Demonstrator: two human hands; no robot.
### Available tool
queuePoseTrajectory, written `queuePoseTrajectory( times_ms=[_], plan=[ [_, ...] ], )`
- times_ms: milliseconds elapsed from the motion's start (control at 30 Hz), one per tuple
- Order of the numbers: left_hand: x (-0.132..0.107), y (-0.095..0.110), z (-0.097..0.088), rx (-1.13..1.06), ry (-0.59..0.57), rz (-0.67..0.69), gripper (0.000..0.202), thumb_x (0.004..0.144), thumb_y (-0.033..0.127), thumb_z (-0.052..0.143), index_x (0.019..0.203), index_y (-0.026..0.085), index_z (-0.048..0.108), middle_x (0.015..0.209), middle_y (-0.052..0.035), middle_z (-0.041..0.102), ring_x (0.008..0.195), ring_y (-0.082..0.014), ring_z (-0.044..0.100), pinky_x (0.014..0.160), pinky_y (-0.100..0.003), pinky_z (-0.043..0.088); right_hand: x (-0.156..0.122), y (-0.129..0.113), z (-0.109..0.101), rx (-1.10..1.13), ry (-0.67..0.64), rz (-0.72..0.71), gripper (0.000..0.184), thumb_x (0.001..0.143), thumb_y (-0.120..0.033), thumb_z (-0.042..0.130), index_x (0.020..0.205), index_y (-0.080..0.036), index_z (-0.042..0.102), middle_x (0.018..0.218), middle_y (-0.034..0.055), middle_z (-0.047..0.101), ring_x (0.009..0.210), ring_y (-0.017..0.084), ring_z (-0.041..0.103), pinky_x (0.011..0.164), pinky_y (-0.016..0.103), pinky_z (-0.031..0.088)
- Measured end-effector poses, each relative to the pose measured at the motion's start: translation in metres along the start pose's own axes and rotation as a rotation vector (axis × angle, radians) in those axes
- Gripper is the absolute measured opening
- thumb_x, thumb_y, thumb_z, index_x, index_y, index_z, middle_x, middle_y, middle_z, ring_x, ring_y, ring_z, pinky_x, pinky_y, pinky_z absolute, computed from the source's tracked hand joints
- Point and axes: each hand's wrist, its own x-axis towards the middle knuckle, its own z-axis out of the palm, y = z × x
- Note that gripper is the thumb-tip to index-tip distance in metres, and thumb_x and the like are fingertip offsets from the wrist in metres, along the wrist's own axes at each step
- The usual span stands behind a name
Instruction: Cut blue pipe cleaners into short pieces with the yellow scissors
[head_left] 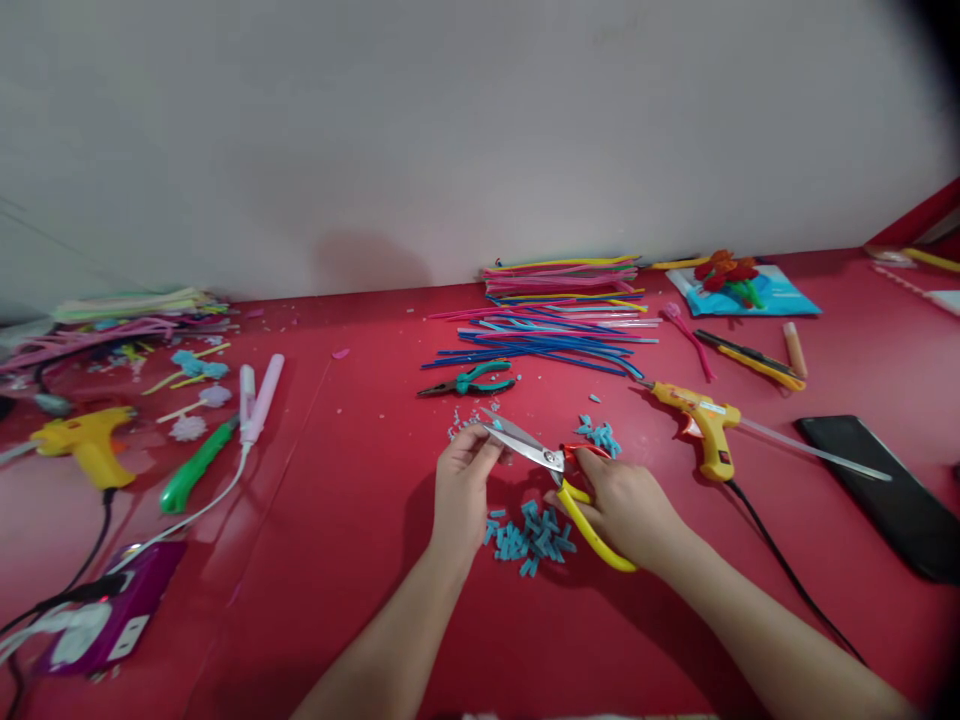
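My right hand [626, 510] grips the yellow handles of a pair of scissors [551, 470], whose silver blades point left and look closed. My left hand [461, 485] is pinched together right at the blade tips; what it holds is too small to make out. Below and between the hands lies a pile of short blue pipe-cleaner pieces [529, 535] on the red table [337, 560]. A smaller blue clump [600, 435] sits just behind the scissors.
Green-handled pliers [472, 380] and a stack of coloured pipe cleaners [559, 315] lie behind. A yellow glue gun [705, 425] and a black phone [889, 495] are on the right. Another glue gun [86, 445], a pink tool [259, 400] and a purple power strip [112, 615] are on the left.
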Motion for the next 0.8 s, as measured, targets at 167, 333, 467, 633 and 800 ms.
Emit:
queuePoseTrajectory(
  times_ms=[167,333,467,633,800],
  plan=[
    [0.0009,-0.0017,-0.0001,-0.082,-0.017,0.015,0.005,0.071,0.018,0.055,0.074,0.016,0.059,0.069,0.0006,0.056,0.063,-0.0088,0.050,0.063,-0.022,0.039,0.0002,-0.0002,-0.0004,0.008,-0.010,0.003,0.037,0.078,-0.054,0.031,0.080,-0.019,0.042,0.060,0.0015,0.057,0.052,0.016,0.053,0.045,0.025,0.016],
    [0.0007,-0.0042,-0.0003,-0.164,-0.033,0.010,0.004,0.072,0.016,0.054,0.073,0.016,0.058,0.068,0.0015,0.055,0.062,-0.0079,0.049,0.062,-0.021,0.038,0.0005,-0.0006,-0.0011,-0.001,-0.006,-0.010,0.037,0.078,-0.054,0.030,0.080,-0.018,0.042,0.060,0.0020,0.057,0.053,0.017,0.054,0.046,0.026,0.015],
    [0.0000,-0.0039,0.0007,-0.184,-0.029,0.007,0.004,0.072,0.016,0.054,0.072,0.016,0.058,0.067,0.0016,0.054,0.062,-0.0074,0.048,0.062,-0.021,0.038,-0.0002,-0.0008,0.0001,-0.008,-0.017,-0.007,0.038,0.078,-0.054,0.030,0.079,-0.018,0.041,0.060,0.0023,0.057,0.053,0.017,0.054,0.045,0.026,0.015],
    [-0.0011,-0.0026,0.0020,-0.178,-0.016,0.009,0.004,0.073,0.016,0.054,0.072,0.016,0.057,0.066,0.0016,0.054,0.061,-0.0074,0.048,0.063,-0.020,0.038,-0.0008,-0.0017,0.0005,-0.015,-0.009,-0.007,0.038,0.079,-0.054,0.029,0.081,-0.018,0.042,0.058,0.0023,0.057,0.051,0.017,0.053,0.045,0.026,0.014],
    [-0.0017,-0.0022,0.0021,-0.182,-0.008,0.005,0.003,0.072,0.017,0.055,0.072,0.016,0.057,0.066,0.0016,0.055,0.061,-0.0072,0.048,0.062,-0.020,0.038,-0.0011,-0.0011,0.0007,-0.013,0.006,-0.018,0.037,0.079,-0.054,0.030,0.077,-0.019,0.041,0.056,0.0020,0.057,0.049,0.016,0.052,0.045,0.025,0.014]
  ],
)
